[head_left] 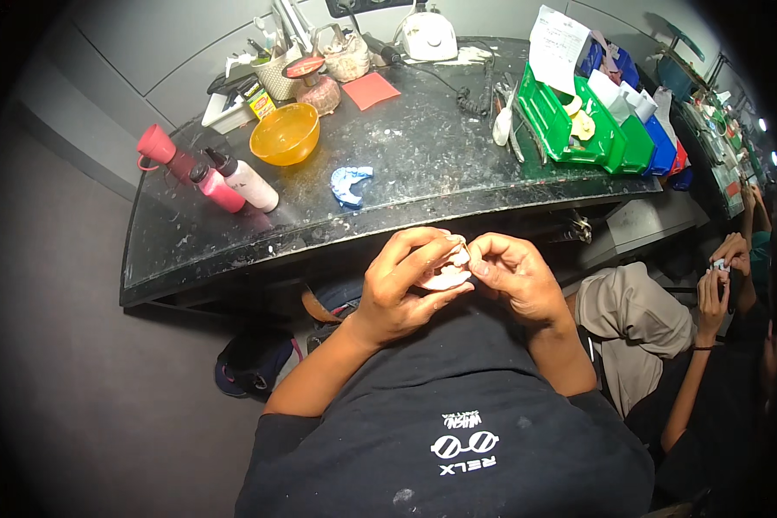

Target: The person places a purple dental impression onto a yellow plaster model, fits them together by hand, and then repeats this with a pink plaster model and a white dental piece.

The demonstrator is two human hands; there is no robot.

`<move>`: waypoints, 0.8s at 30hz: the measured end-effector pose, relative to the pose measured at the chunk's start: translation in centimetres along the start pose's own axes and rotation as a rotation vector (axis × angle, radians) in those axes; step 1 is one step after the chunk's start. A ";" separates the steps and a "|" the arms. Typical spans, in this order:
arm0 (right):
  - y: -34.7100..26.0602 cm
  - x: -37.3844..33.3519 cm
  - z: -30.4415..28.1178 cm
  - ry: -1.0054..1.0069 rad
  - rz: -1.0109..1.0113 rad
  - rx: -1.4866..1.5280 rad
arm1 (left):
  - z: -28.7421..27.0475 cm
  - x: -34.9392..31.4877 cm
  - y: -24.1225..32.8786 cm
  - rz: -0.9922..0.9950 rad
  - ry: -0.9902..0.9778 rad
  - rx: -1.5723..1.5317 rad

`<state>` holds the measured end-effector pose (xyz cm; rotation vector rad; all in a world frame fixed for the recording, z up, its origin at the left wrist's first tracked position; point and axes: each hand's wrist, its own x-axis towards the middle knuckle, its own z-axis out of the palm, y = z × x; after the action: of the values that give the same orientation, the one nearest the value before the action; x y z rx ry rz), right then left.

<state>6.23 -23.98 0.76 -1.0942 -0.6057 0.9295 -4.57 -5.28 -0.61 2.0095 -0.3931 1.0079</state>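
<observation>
In front of my chest, just off the bench's near edge, I hold a small pinkish-white dental model (445, 280). My left hand (397, 289) is wrapped round it from the left, fingers over the top and thumb below. At the model's right side my right hand (520, 274) is closed, thumb and forefinger pinched together against its rim. Whatever lies between those two fingertips is too small to make out. Beyond my hands, on the bench, lies a blue horseshoe-shaped dental piece (349, 185).
On the dark bench (423, 129) stand an orange bowl (285, 135), squeeze bottles (249, 185) and a red cup (154, 145) at left. Green bins (578, 129) and hand tools (516, 129) are at right. A co-worker's hands (722, 276) hold something small at far right.
</observation>
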 end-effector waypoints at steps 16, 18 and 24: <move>0.3 -0.1 0.6 -0.117 -0.236 -0.176 | -0.6 0.0 -0.6 -0.011 -0.033 0.067; 0.4 -0.1 0.5 -0.118 -0.204 -0.130 | -0.6 0.0 -0.6 0.008 -0.033 0.091; 1.1 0.3 0.4 -0.106 -0.093 0.068 | -0.9 0.3 -0.5 -0.018 -0.066 0.166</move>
<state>5.68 -23.36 -0.17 -0.9523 -0.7015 0.9246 -4.53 -4.22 -0.37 2.1952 -0.3349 0.9923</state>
